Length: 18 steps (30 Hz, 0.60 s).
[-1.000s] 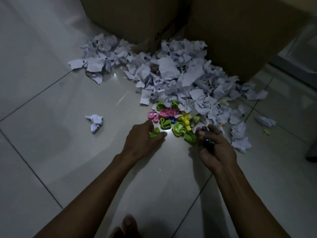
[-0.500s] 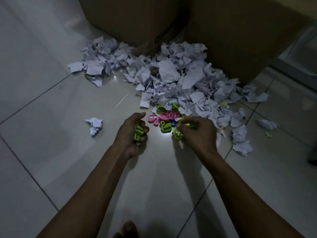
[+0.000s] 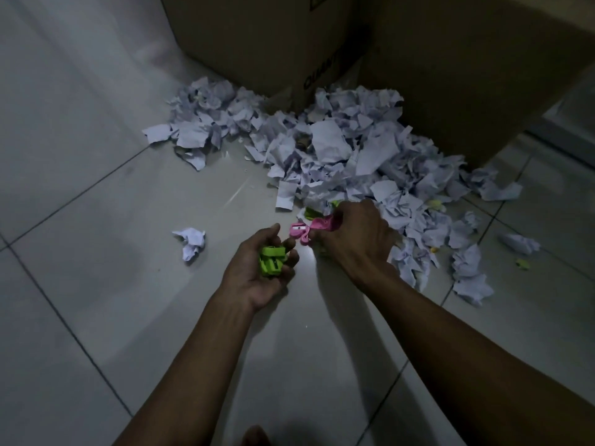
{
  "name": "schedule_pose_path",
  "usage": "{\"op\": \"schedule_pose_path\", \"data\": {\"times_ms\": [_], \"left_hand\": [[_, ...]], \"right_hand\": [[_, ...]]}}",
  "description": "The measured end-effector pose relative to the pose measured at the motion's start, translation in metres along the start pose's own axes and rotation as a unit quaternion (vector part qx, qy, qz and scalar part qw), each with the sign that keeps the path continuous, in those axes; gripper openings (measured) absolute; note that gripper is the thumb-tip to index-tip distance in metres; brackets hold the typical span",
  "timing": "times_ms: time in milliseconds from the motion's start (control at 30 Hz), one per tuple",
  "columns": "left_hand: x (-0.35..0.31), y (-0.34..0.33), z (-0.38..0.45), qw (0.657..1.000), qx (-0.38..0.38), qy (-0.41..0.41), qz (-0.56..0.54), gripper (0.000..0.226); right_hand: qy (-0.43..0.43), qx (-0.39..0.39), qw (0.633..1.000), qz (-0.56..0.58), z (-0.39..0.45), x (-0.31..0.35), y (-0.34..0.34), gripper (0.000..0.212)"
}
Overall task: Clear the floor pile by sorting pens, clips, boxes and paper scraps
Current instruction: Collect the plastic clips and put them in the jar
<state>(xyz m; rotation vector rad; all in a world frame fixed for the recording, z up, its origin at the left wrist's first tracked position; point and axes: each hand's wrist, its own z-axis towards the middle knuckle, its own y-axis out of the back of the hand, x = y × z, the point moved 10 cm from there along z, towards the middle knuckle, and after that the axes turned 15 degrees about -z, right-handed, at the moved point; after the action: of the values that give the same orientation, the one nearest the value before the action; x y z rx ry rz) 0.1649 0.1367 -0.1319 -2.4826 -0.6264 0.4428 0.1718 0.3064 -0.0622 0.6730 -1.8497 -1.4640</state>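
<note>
Left hand (image 3: 257, 272) gripping bright green plastic clips (image 3: 272, 259), right hand (image 3: 351, 239) gripping pink plastic clips (image 3: 310, 228); torn white paper scraps (image 3: 338, 156) unsorted

Looked forward and steeply down from head height at a pale tiled floor (image 3: 96, 284). Faced a heap of torn paper scraps (image 3: 338, 156) in the upper middle, backed by two cardboard boxes (image 3: 257, 37) cut off by the top edge. Sat close enough that both forearms ran in from the bottom edge and met near the centre, left hand (image 3: 257, 268) beside right hand (image 3: 351, 239). Caught a toe (image 3: 256, 436) at the very bottom edge. Bent the floor joints outward toward the borders, as a wide lens does. Worked alone, with no second view to share the scene. Showed everything dimly lit.
</note>
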Motion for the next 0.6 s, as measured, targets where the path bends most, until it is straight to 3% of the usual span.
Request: {"op": "schedule_pose_path", "data": {"times_ms": [100, 167, 233, 267, 300, 333, 367, 433, 500, 567, 600], "left_hand": [[-0.019, 0.004, -0.002, 0.985, -0.051, -0.084, 0.145, 0.024], [-0.047, -0.004, -0.007, 0.915, -0.082, -0.232, 0.320, 0.025], [-0.064, -0.028, -0.016, 0.766, -0.087, -0.365, 0.522, 0.028], [-0.064, -0.039, -0.017, 0.683, -0.089, -0.392, 0.610, 0.034], [-0.061, -0.047, -0.015, 0.621, -0.088, -0.394, 0.672, 0.040], [-0.057, -0.052, -0.011, 0.581, -0.080, -0.388, 0.711, 0.044], [-0.053, -0.057, -0.008, 0.550, -0.070, -0.384, 0.738, 0.046], [-0.047, -0.065, -0.005, 0.508, -0.058, -0.390, 0.766, 0.047], [-0.046, -0.067, -0.005, 0.486, -0.066, -0.394, 0.778, 0.048], [-0.047, -0.064, -0.002, 0.489, -0.067, -0.386, 0.779, 0.050], [-0.049, -0.061, 0.000, 0.509, -0.065, -0.379, 0.770, 0.051]], "right_hand": [[-0.026, -0.020, 0.996, 0.089, -0.005, -0.011, 0.014, 0.042], [-0.072, -0.001, 0.956, 0.286, -0.012, -0.027, 0.016, 0.037], [-0.136, 0.083, 0.836, 0.525, -0.022, -0.041, 0.000, 0.030], [-0.157, 0.145, 0.754, 0.621, -0.030, -0.040, -0.011, 0.022], [-0.167, 0.193, 0.674, 0.693, -0.037, -0.038, -0.019, 0.020], [-0.163, 0.222, 0.617, 0.737, -0.043, -0.037, -0.023, 0.028], [-0.148, 0.235, 0.587, 0.761, -0.046, -0.038, -0.023, 0.041], [-0.125, 0.237, 0.564, 0.781, -0.048, -0.044, -0.023, 0.057], [-0.107, 0.237, 0.543, 0.799, -0.051, -0.047, -0.021, 0.056], [-0.092, 0.227, 0.526, 0.814, -0.050, -0.050, -0.016, 0.054], [-0.085, 0.220, 0.522, 0.820, -0.049, -0.052, -0.013, 0.055]]}}
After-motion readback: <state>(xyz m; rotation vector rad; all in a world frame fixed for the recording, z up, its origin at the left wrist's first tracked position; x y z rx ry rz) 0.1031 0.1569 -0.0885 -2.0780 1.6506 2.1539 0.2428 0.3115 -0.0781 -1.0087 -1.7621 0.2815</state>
